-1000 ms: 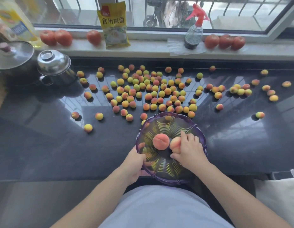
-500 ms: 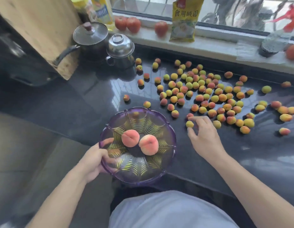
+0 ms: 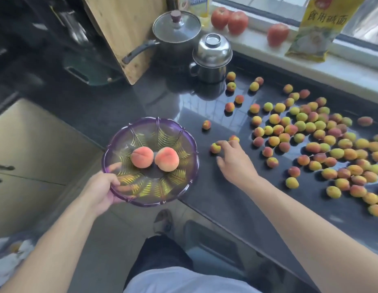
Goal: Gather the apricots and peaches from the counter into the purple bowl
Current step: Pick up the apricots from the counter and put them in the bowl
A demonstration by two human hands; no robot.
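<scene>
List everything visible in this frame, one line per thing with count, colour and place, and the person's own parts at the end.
purple bowl: one, clear purple, held at the counter's edge
peaches: two, pink-orange, side by side in the bowl
apricots: dozens, yellow-green to red, scattered over the counter
counter: one, dark and glossy
pot: one, dark, glass lid, back of the counter
steel mug: one, silver, lidded, right of the pot
cutting board: one, wooden, leaning upright
tomatoes: three, red, on the windowsill
packet: one, yellow, on the windowsill
left hand: grips the bowl's rim
right hand: fingertips on an apricot near the bowl
</scene>
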